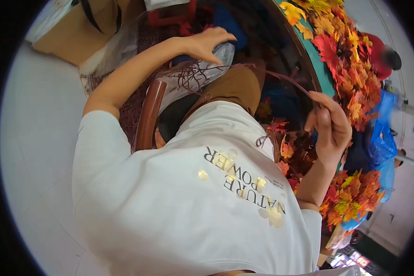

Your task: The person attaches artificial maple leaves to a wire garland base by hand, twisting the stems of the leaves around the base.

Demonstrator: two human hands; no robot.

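Note:
My right hand (pixel 330 120) pinches the end of a thin reddish-brown artificial stem (pixel 287 77). From there the stem runs left across my lap to a tangle of bare brown twigs (pixel 191 76). Above that tangle my left hand (pixel 211 43) is open, thumb and fingers apart, with nothing between them. Just below and beside its fingers is a clear plastic bag (pixel 224 54), partly lying over my brown trousers (pixel 237 85). Whether the stem is one piece with the twigs I cannot tell.
Red, orange and yellow artificial maple leaves (pixel 349 60) cover the green-edged table (pixel 319 69) on the right. More leaves (pixel 352 198) are heaped nearer. A brown chair arm (pixel 149 115) stands at my left, with a cardboard box (pixel 85 34) beyond. Another person (pixel 375 55) is across the table.

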